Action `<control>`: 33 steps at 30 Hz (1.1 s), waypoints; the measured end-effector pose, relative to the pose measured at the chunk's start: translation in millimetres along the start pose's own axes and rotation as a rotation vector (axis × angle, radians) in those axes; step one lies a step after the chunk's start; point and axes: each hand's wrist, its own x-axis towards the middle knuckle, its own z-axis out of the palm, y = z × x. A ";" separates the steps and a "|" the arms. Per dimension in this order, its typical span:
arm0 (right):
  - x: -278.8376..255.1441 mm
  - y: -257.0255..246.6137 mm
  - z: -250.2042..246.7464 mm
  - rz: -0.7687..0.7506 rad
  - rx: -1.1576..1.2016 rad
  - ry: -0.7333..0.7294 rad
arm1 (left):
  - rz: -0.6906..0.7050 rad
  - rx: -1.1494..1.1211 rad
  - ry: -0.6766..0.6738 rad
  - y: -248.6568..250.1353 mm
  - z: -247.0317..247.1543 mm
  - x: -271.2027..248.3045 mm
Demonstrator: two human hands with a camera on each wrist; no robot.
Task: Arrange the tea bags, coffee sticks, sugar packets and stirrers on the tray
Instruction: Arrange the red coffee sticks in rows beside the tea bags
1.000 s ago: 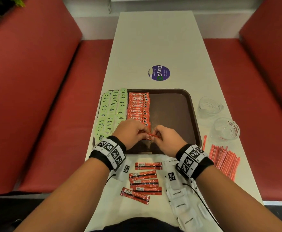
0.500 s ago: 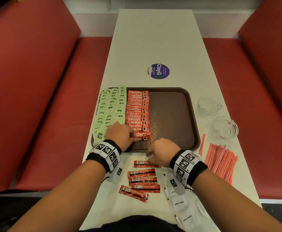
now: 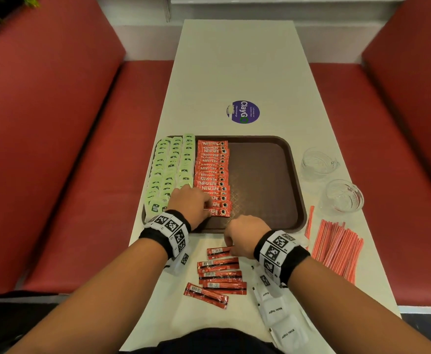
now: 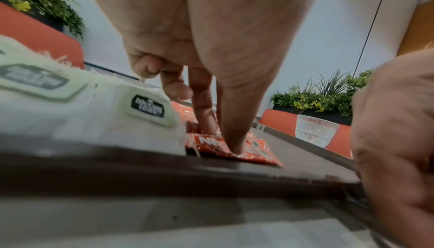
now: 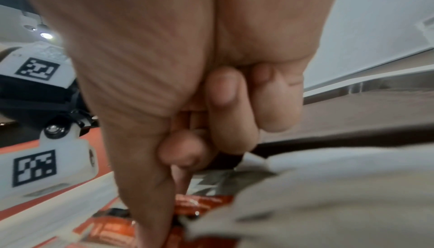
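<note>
A brown tray (image 3: 260, 180) holds columns of green tea bags (image 3: 169, 169) on its left and one column of red coffee sticks (image 3: 212, 172) beside them. My left hand (image 3: 208, 208) presses the nearest stick of that column (image 4: 256, 151) flat with thumb and forefinger. My right hand (image 3: 231, 247) is on the table just in front of the tray. It pinches the right end of the top loose coffee stick (image 3: 218, 252) between thumb and forefinger, the other fingers curled. Several more loose sticks (image 3: 218, 274) lie below it.
White sugar packets (image 3: 278, 312) lie under my right forearm. Red stirrers (image 3: 337, 249) are heaped at the table's right edge, with two glass cups (image 3: 316, 162) (image 3: 343, 196) behind them. A purple sticker (image 3: 243, 111) sits beyond the tray. Red benches flank the table.
The stick both hands held over the tray's near edge now lies at the column's near end under my left hand. My right hand has drawn back to the top loose stick.
</note>
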 end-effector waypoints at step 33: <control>-39.0 21.4 4.2 0.038 0.683 0.290 | 0.296 -0.147 -0.030 20.6 -5.9 -74.9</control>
